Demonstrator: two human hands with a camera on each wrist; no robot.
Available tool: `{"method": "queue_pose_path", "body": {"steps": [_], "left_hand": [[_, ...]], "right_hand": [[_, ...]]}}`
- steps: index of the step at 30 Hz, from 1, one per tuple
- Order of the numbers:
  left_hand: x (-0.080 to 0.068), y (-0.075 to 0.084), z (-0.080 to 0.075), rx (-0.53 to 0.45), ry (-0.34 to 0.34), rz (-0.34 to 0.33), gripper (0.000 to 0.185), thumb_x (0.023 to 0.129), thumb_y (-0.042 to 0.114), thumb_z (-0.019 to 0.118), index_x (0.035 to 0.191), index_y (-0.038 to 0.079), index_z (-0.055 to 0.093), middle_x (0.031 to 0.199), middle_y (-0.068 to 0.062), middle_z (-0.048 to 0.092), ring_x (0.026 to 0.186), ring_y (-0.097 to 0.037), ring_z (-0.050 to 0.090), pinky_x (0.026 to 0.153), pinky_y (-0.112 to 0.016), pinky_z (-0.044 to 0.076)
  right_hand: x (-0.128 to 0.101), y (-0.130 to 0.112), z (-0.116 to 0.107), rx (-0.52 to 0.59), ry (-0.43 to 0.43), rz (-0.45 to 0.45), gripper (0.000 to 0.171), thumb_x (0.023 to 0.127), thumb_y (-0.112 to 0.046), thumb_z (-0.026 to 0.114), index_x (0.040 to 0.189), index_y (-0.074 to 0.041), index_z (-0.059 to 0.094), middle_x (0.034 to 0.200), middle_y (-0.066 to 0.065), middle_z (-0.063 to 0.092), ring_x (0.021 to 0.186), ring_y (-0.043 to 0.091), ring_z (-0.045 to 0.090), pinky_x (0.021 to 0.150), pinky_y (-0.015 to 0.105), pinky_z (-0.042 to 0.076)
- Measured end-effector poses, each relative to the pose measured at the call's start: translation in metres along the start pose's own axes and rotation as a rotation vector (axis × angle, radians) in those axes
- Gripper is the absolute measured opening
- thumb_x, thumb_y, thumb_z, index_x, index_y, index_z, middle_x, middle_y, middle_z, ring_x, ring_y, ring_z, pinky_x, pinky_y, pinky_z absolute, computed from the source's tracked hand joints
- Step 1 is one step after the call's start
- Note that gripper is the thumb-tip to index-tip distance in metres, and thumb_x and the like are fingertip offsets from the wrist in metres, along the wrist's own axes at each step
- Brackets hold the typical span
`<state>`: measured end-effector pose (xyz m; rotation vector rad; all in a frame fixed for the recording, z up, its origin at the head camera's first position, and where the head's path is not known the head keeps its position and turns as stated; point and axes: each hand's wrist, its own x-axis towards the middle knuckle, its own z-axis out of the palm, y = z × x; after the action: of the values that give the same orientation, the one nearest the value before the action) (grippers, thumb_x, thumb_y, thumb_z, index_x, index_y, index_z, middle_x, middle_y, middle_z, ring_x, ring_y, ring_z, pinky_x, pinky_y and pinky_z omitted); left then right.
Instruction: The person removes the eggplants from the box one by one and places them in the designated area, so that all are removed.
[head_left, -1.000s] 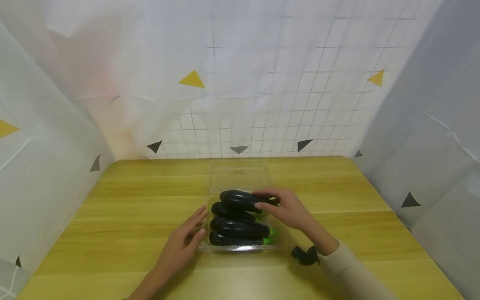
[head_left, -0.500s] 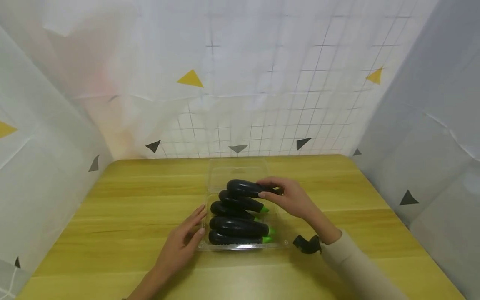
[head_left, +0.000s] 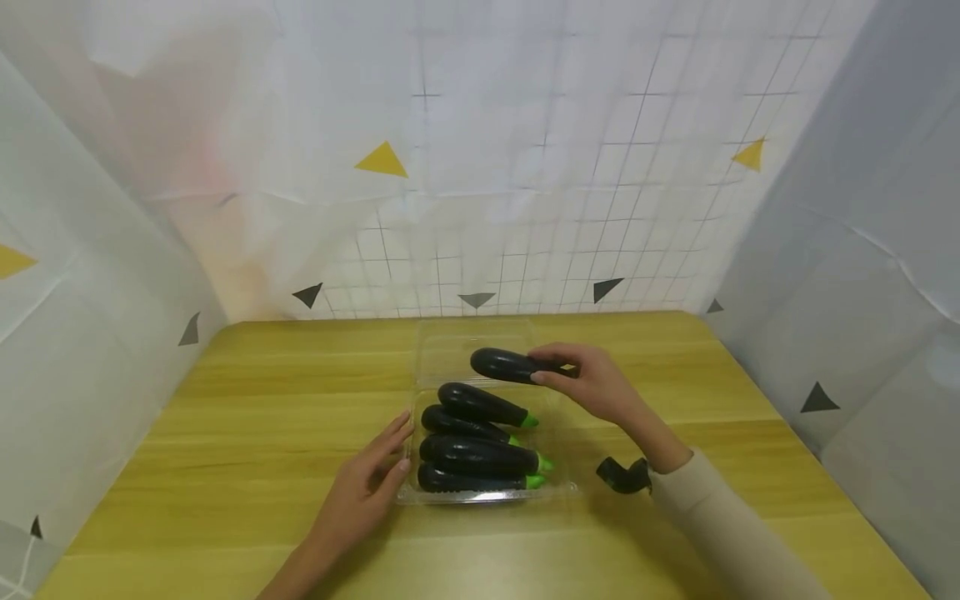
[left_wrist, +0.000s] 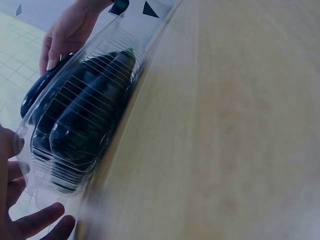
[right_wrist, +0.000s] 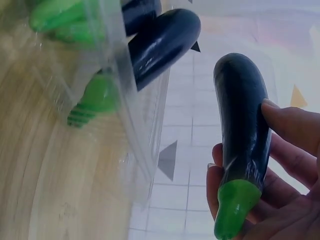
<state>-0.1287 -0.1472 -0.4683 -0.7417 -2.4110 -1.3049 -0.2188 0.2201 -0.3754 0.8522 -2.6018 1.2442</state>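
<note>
My right hand (head_left: pixel 592 379) grips a dark purple eggplant (head_left: pixel 501 365) near its green stem end, raised over the back of a clear plastic clamshell box (head_left: pixel 487 497). In the right wrist view the held eggplant (right_wrist: pixel 242 110) stands apart from the box wall, thumb on one side and fingers round the other. Several more eggplants (head_left: pixel 480 454) lie side by side in the box, green stems toward the right. My left hand (head_left: pixel 367 483) rests against the box's left side with fingers extended; in the left wrist view its fingertips (left_wrist: pixel 42 220) sit right at the clear wall.
The box's clear lid (head_left: pixel 472 346) lies folded back toward the rear wall. Wood-grain table (head_left: pixel 262 417) surrounds the box, with white sheet walls (head_left: pixel 480 167) at the back and sides. A black band (head_left: pixel 624 475) hangs by the right sleeve.
My right hand has lifted one eggplant up off the others and moved it back and slightly right. The left hand has stayed at the box's side.
</note>
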Motion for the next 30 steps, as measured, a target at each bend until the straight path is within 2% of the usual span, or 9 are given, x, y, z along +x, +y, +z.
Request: {"method": "queue_pose_path", "body": {"steps": [8,18,30], "left_hand": [[-0.001,0.001,0.0,0.008,0.008,0.005,0.045,0.103,0.009,0.065,0.148,0.005,0.057,0.159,-0.007,0.046,0.135,-0.026,0.054,0.113,-0.037,0.037],[-0.003,-0.002,0.0,0.048,-0.004,-0.038,0.047,0.103,0.012,0.067,0.149,0.009,0.058,0.159,-0.001,0.047,0.131,-0.02,0.058,0.108,-0.052,0.043],[-0.003,0.0,0.001,0.051,0.007,-0.023,0.045,0.103,0.012,0.066,0.147,0.007,0.059,0.159,-0.002,0.047,0.131,-0.021,0.058,0.108,-0.054,0.043]], "right_hand": [[0.004,0.01,-0.007,-0.003,0.011,0.022,0.035,0.098,-0.022,0.076,0.13,-0.008,0.072,0.128,0.007,0.071,0.109,0.021,0.069,0.084,0.038,0.06],[0.007,0.025,-0.017,0.0,0.04,0.047,0.038,0.099,-0.021,0.075,0.132,-0.003,0.07,0.129,0.013,0.069,0.114,0.03,0.067,0.089,0.047,0.059],[0.014,0.037,-0.032,-0.054,0.045,0.115,0.039,0.1,-0.025,0.074,0.133,-0.006,0.071,0.131,0.011,0.069,0.111,0.027,0.067,0.086,0.046,0.058]]}}
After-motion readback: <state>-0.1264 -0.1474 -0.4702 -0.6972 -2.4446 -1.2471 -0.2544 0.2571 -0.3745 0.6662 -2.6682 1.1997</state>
